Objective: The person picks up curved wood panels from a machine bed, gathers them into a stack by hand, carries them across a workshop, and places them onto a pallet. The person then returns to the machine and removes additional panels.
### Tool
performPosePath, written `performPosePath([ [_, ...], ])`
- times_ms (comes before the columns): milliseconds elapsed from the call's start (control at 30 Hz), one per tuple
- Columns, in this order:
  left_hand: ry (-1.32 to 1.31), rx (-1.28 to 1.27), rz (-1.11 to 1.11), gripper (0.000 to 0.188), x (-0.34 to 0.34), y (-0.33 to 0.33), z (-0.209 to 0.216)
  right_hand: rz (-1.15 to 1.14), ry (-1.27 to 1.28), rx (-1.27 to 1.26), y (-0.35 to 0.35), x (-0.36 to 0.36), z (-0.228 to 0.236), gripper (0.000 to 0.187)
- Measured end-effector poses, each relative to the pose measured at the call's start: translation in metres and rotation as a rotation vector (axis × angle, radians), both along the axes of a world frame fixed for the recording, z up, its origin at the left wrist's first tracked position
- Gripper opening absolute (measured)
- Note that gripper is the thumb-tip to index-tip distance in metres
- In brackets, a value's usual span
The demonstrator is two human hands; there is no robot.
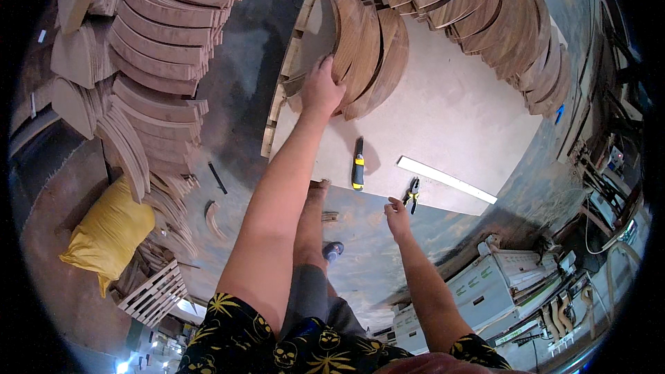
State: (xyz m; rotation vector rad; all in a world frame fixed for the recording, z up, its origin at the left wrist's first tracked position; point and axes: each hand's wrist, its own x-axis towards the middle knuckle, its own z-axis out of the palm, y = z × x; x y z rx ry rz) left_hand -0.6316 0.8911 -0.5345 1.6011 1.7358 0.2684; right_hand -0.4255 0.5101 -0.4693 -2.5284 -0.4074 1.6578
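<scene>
My left hand (322,90) is at the near left edge of a small group of curved brown wooden pieces (359,52), its fingers closed on the edge of one. Part of that grip is hidden behind the hand. The pieces lie side by side on a pale board (443,111). My right hand (397,220) hangs by the board's near edge, fingers loosely bent and a little apart, with nothing visible in them. Just beyond it lie black-and-yellow pliers (413,194). A yellow-and-black utility knife (358,166) and a white straight strip (447,180) rest on the board.
A long row of curved wooden pieces (478,10) fills the board's far side. More curved pieces (166,34) are stacked at the left, near a yellow sack (111,232) and a slatted crate (152,294). A pale cabinet (478,287) stands at the lower right.
</scene>
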Motion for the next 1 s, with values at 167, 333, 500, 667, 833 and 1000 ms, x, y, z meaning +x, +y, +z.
performPosePath([
  [167,0.000,-0.025,-0.025,0.065,-0.002,-0.005,0.003,-0.013,0.001,-0.007,-0.004,0.000,0.000,0.045],
  [333,0.079,-0.035,-0.013,0.060,0.000,0.002,0.004,-0.039,0.045,0.020,0.009,-0.009,-0.001,0.045],
  [500,0.220,-0.193,-0.099,0.045,0.003,0.016,0.021,-0.062,0.077,0.017,0.008,-0.017,-0.005,0.044],
  [667,0.269,-0.223,-0.037,0.049,-0.009,0.016,0.028,-0.101,0.088,0.005,0.001,-0.022,-0.004,0.041],
  [833,0.203,-0.100,-0.052,0.056,-0.018,0.015,0.013,-0.088,0.081,0.001,-0.001,-0.022,-0.006,0.043],
  [1000,0.232,-0.188,-0.084,0.067,0.003,0.023,0.024,-0.074,0.068,0.007,-0.008,-0.023,-0.011,0.044],
])
